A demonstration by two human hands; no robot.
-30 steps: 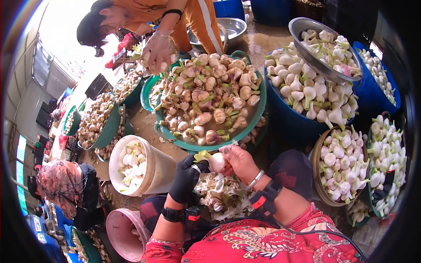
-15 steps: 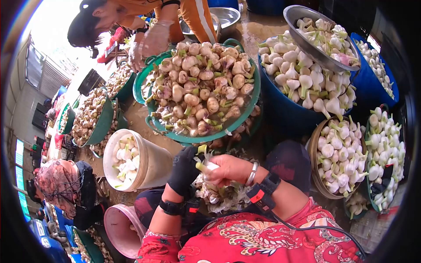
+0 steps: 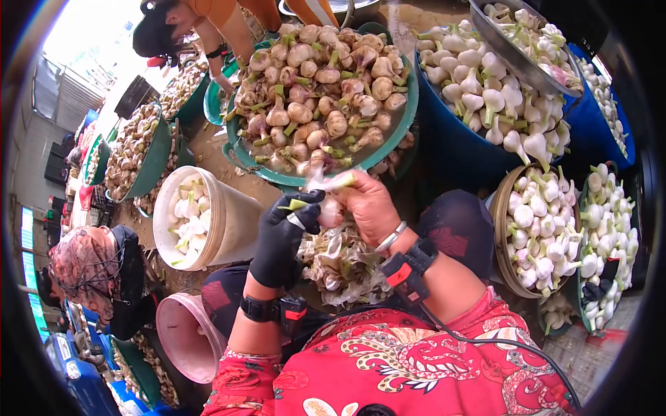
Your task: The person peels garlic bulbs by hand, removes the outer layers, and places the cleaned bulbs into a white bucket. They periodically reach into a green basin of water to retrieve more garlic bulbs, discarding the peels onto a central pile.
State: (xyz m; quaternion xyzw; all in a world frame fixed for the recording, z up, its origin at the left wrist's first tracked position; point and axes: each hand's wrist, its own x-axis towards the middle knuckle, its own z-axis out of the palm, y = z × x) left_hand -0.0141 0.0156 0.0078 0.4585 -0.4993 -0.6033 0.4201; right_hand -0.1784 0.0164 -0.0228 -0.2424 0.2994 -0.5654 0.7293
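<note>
Right across from me, a round green plastic tub (image 3: 277,178) brims with brownish, unpeeled garlic; a white plastic bucket (image 3: 234,225) and a deep blue barrel (image 3: 451,142) hold paler bulbs. The tub's near rim sits just beyond the hands. The black-gloved left hand (image 3: 283,239) curls round a pinkish-white garlic bulb (image 3: 331,212); the bare right hand (image 3: 372,208) pinches at it, above papery peelings (image 3: 341,267). Brown floor (image 3: 202,147) shows between tub and bucket; a dark-clothed knee (image 3: 454,218) rises at right.

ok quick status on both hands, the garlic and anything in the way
Gloved left hand and bare right hand both gripping one garlic bulb. Peelings heaped below. Nothing seen blocking the hands.
</note>
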